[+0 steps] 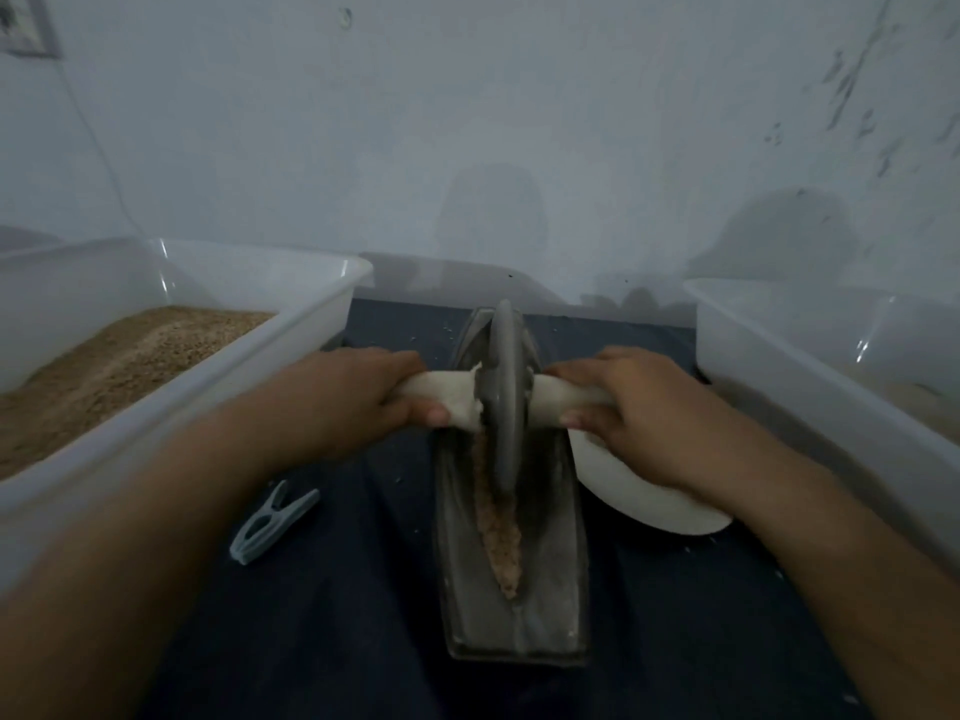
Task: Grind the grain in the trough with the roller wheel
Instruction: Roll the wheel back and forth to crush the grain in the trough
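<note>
Both hands, left hand (358, 392) and right hand (639, 402), curl round the pale handles of the grey metal roller wheel (504, 397), upright in the narrow grey boat-shaped trough (550, 537) mid-bench; crushed brownish grain (501, 532) lines its groove; uneven pressure could tilt the wheel, spilling grain onto the dark cloth (322, 589).

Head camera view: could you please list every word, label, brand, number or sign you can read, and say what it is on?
None can be read.
Framed picture on the wall, top left: dark marks, too blurred to tell whether they are text.
Tubs, trough, roller wheel, peg: no lettering visible.
</note>
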The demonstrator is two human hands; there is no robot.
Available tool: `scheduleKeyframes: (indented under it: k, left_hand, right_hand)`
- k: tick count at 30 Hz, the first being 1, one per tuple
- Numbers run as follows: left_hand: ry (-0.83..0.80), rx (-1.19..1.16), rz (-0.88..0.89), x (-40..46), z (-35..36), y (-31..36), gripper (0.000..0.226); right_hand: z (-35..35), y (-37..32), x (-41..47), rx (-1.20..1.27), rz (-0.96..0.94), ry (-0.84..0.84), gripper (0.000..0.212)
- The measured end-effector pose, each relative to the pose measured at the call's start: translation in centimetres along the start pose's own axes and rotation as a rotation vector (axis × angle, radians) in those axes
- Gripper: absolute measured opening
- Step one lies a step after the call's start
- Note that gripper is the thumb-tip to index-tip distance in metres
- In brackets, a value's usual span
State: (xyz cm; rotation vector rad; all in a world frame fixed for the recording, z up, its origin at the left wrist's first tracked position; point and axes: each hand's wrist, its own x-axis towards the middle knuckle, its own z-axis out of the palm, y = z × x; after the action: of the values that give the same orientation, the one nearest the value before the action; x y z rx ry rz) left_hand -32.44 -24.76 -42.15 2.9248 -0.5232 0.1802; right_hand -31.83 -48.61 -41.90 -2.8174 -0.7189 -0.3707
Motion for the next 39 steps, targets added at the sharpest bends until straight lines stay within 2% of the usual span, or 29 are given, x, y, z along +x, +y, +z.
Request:
scheduleKeyframes:
  k: [3, 7, 10, 13, 15, 18, 21, 23, 27, 29, 31, 34, 37, 39]
  left_hand:
    - [0.305, 0.251, -0.025, 1.4, 1.9, 0.0, 0.049]
    - [0.371, 0.249, 0.017, 1.8, 2.4, -0.3, 0.052]
    - [0.256, 0.200, 0.108, 0.8, 1.4, -0.6, 0.055]
    - [-0.020, 0.017, 0.138, -0.9, -0.6, -0.4, 0.064]
    - [-0.148, -0.105, 0.145, -1.9, -1.6, -0.7, 0.063]
    - [-0.217, -0.172, 0.176, -2.6, -2.3, -0.9, 0.064]
    - [-0.215, -0.159, 0.104, -2.0, -2.1, -0.4, 0.061]
    - [-0.138, -0.087, 0.063, -0.9, -1.1, -0.1, 0.057]
    - [0.232, 0.264, 0.025, 1.2, 1.8, -0.5, 0.047]
    - [0.279, 0.268, 0.015, 1.7, 2.4, -0.8, 0.049]
    - [0.298, 0.240, 0.053, 1.8, 2.4, -0.9, 0.049]
    - [0.194, 0.127, 0.129, 0.7, 1.1, -0.7, 0.056]
    - [-0.071, -0.102, 0.143, -1.2, -0.8, -0.5, 0.056]
    - [-0.184, -0.189, 0.173, -2.0, -1.7, -0.8, 0.055]
  right_hand:
    - [1.8, 0.8, 1.2, -0.043, 0.037, 0.127, 0.041]
    - [2.4, 1.2, 0.7, -0.103, -0.029, 0.178, 0.044]
    - [0.8, 0.7, -0.2, -0.091, -0.081, 0.074, 0.044]
    - [-1.4, 0.2, -1.4, 0.020, -0.121, -0.069, 0.035]
    - [-2.8, 0.0, -2.5, 0.113, -0.153, -0.158, 0.030]
    - [-3.6, -0.2, -3.5, 0.177, -0.171, -0.200, 0.034]
    - [-2.4, 0.1, -2.8, 0.113, -0.135, -0.145, 0.034]
    - [-1.2, 0.4, -1.6, 0.076, -0.071, -0.102, 0.034]
    - [1.3, 1.3, 0.6, -0.078, -0.004, 0.072, 0.039]
    - [2.2, 1.5, 0.7, -0.169, -0.024, 0.171, 0.041]
    - [2.4, 1.5, 0.5, -0.183, -0.054, 0.182, 0.043]
    - [1.2, 1.3, 0.0, -0.083, -0.082, 0.110, 0.042]
    - [-0.6, 0.8, -1.2, 0.086, -0.102, -0.045, 0.040]
    - [-1.8, 0.6, -2.3, 0.136, -0.127, -0.123, 0.038]
